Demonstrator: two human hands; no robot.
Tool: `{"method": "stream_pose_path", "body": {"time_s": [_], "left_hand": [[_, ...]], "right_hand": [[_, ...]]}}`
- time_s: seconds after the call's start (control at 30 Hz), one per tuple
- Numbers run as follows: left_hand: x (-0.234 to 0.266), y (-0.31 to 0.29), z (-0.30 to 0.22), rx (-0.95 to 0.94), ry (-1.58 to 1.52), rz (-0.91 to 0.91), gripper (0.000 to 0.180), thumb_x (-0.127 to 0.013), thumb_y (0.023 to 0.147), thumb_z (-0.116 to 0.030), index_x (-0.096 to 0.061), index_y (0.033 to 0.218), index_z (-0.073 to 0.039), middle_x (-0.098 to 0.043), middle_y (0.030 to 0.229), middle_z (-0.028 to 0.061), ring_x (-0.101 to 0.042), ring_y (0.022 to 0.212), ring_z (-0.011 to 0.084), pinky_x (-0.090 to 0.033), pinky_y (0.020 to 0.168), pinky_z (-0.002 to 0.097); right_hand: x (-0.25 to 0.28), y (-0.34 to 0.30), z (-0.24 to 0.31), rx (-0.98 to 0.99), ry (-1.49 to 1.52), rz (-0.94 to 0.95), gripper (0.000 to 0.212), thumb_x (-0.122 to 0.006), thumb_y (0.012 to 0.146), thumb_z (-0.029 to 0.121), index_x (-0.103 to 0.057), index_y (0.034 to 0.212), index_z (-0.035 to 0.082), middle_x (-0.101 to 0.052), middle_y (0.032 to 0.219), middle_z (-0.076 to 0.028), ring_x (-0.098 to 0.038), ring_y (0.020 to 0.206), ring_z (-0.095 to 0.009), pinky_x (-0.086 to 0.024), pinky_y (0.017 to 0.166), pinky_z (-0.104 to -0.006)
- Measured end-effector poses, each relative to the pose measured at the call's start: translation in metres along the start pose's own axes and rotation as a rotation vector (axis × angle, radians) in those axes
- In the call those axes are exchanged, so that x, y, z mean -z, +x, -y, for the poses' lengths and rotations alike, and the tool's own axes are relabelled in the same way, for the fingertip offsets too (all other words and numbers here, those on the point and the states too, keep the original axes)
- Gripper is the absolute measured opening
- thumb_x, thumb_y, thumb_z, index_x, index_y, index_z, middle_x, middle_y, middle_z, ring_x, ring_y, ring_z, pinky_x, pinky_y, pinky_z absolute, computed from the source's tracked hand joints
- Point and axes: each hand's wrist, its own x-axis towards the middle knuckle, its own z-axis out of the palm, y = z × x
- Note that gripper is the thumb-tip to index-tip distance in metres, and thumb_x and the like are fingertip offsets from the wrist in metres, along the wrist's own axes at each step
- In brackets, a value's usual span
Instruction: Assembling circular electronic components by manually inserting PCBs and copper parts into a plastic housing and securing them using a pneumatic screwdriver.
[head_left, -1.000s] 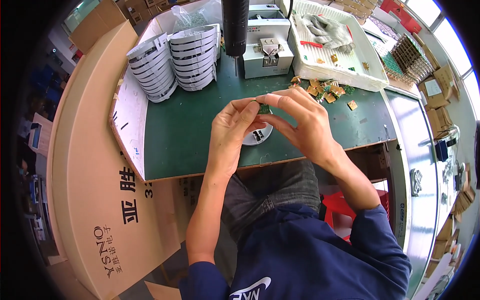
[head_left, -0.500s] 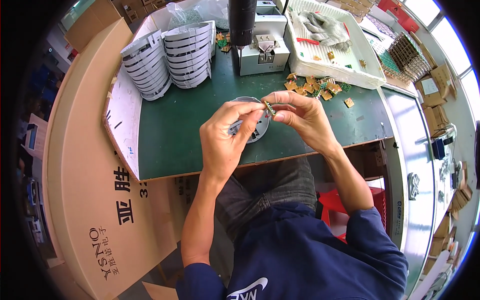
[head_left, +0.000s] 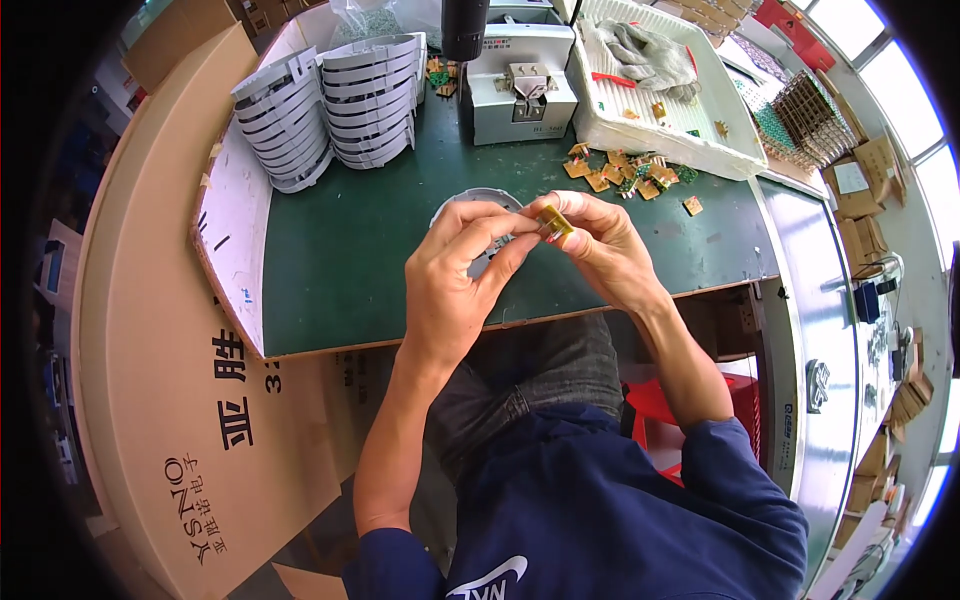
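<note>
A small yellowish circuit board [head_left: 557, 222] is held up over the near middle of the bench, tilted with its flat face showing. My right hand [head_left: 612, 255] pinches it between thumb and fingers. Fingers and thumb of my left hand [head_left: 450, 275] close together at the board's left edge; their tips partly cover whatever small parts sit there. Below and behind my hands, a round grey plastic housing [head_left: 478, 194] lies on the green bench top [head_left: 345, 260], mostly hidden by the left hand.
Two stacks of grey plastic housings [head_left: 368, 105] stand at the back left. A grey machine [head_left: 525, 108] is at the back middle, with a dark cylinder [head_left: 464, 30] hanging before it. Loose circuit boards [head_left: 648, 188] lie below a white tray [head_left: 690, 150] holding a glove [head_left: 645, 55].
The board has turned from nearly edge-on to show its yellowish face, and sits slightly further right. The left fingers have come closer together beside it. The whole view has shifted a little.
</note>
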Motion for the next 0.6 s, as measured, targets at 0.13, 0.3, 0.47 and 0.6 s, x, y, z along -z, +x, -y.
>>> {"method": "stream_pose_path", "body": {"time_s": [0.13, 0.3, 0.47, 0.6], "left_hand": [[0.003, -0.002, 0.009, 0.041, -0.012, 0.058, 0.024, -0.083, 0.085, -0.013, -0.076, 0.107, -0.008, -0.070, 0.105, 0.0062, -0.068, 0.097, 0.0252, -0.055, 0.084, 0.0369], [0.019, -0.008, 0.027, 0.151, 0.213, 0.043, 0.066, -0.085, 0.084, -0.038, -0.062, 0.134, -0.001, -0.059, 0.138, 0.0171, -0.057, 0.127, 0.0334, -0.046, 0.107, 0.0426], [0.007, -0.020, 0.043, 0.111, 0.430, 0.159, 0.114, -0.090, 0.068, -0.054, -0.040, 0.148, 0.009, -0.047, 0.147, 0.0258, -0.046, 0.134, 0.0421, -0.043, 0.111, 0.0493], [0.003, -0.024, 0.045, 0.185, 0.396, 0.167, 0.111, -0.093, 0.068, -0.049, -0.040, 0.150, 0.004, -0.047, 0.148, 0.0247, -0.047, 0.134, 0.0406, -0.043, 0.111, 0.0481]], "right_hand": [[-0.001, 0.004, 0.009, -0.015, -0.130, -0.018, 0.038, -0.078, 0.093, 0.020, -0.070, 0.126, 0.004, -0.071, 0.124, -0.009, -0.065, 0.116, -0.018, -0.047, 0.108, -0.0366], [0.002, 0.038, 0.022, -0.002, -0.885, -0.120, 0.033, -0.075, 0.094, 0.015, -0.070, 0.122, -0.001, -0.074, 0.120, -0.011, -0.068, 0.115, -0.020, -0.053, 0.100, -0.0346], [0.002, 0.062, -0.003, 0.231, -1.233, 0.063, 0.030, -0.076, 0.089, 0.017, -0.075, 0.118, 0.006, -0.074, 0.118, -0.014, -0.068, 0.111, -0.033, -0.053, 0.098, -0.0410], [-0.002, 0.071, -0.017, 0.259, -1.297, 0.118, 0.030, -0.076, 0.089, 0.020, -0.075, 0.116, 0.007, -0.074, 0.112, -0.013, -0.067, 0.109, -0.034, -0.054, 0.095, -0.0427]]}}
